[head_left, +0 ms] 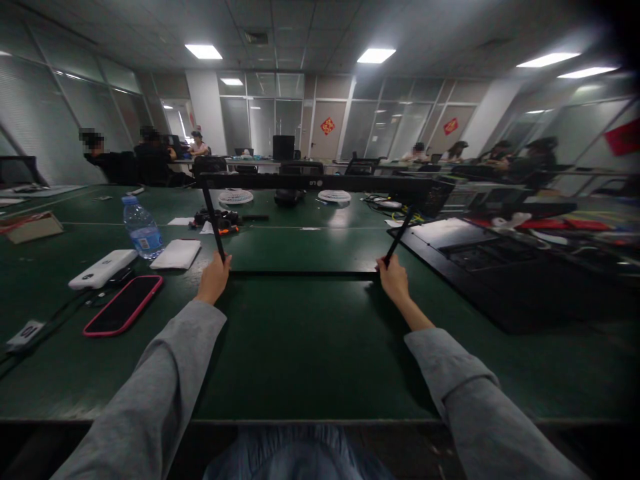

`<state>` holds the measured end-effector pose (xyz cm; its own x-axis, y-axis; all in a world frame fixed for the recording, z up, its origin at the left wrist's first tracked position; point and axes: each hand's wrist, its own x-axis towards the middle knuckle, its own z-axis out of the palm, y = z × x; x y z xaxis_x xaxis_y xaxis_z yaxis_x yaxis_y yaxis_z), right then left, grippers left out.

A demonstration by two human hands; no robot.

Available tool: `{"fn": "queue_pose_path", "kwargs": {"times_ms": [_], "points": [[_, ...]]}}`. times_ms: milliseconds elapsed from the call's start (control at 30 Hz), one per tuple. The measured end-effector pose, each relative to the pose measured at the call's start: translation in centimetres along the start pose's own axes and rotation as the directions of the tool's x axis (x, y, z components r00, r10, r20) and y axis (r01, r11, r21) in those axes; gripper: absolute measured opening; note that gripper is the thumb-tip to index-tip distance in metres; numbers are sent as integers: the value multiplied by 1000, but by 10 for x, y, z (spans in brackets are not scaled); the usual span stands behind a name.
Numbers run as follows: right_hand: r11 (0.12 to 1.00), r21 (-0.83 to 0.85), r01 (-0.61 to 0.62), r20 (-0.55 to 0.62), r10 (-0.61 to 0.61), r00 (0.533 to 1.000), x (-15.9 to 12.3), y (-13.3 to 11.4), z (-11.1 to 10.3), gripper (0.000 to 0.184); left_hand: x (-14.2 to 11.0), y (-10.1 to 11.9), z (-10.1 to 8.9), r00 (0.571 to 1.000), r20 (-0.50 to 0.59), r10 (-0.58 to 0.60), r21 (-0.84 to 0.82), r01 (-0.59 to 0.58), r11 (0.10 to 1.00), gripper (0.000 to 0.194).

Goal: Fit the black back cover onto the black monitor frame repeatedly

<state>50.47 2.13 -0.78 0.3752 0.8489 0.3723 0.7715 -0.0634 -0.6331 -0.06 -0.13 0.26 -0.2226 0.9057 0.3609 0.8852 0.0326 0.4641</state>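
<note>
A thin black monitor bezel (300, 274), a hollow rectangle with an upside-down LG logo on its wide far bar, is held tilted up over the green table. My left hand (214, 279) is closed around its left side bar, near the lower corner. On the opposite side bar my right hand (395, 283) grips at about the same height. Through the opening the tabletop shows. Whether the near bar touches the table I cannot tell.
At left are a pink-cased phone (124, 305), a white power bank (103, 269), a white pad (176, 254) and a water bottle (143, 228). A large black panel (500, 280) lies at right. White fan grilles (235, 196) stand farther back; several people sit at distant desks.
</note>
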Motion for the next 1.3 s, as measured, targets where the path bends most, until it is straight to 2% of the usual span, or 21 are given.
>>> {"fn": "queue_pose_path", "kwargs": {"times_ms": [600, 833, 967, 1067, 1300], "points": [[1000, -10, -15, 15, 15, 1000, -2, -2, -3, 32, -2, 2, -4, 1000, 25, 3, -5, -3, 1000, 42], [989, -148, -16, -11, 15, 1000, -4, -7, -5, 47, -3, 2, -2, 999, 2, -38, 202, 37, 979, 53], [978, -203, -43, -14, 41, 999, -4, -5, -2, 52, -2, -2, 0, 998, 51, -36, 270, 21, 963, 54], [980, -195, -39, 15, 43, 999, -3, 0, 0, 50, 0, -5, 1, 994, 99, -37, 274, 9, 962, 53], [981, -187, -51, 53, 62, 997, 2, 10, 4, 44, 0, -4, -2, 988, 135, -79, 260, 42, 965, 53]]}}
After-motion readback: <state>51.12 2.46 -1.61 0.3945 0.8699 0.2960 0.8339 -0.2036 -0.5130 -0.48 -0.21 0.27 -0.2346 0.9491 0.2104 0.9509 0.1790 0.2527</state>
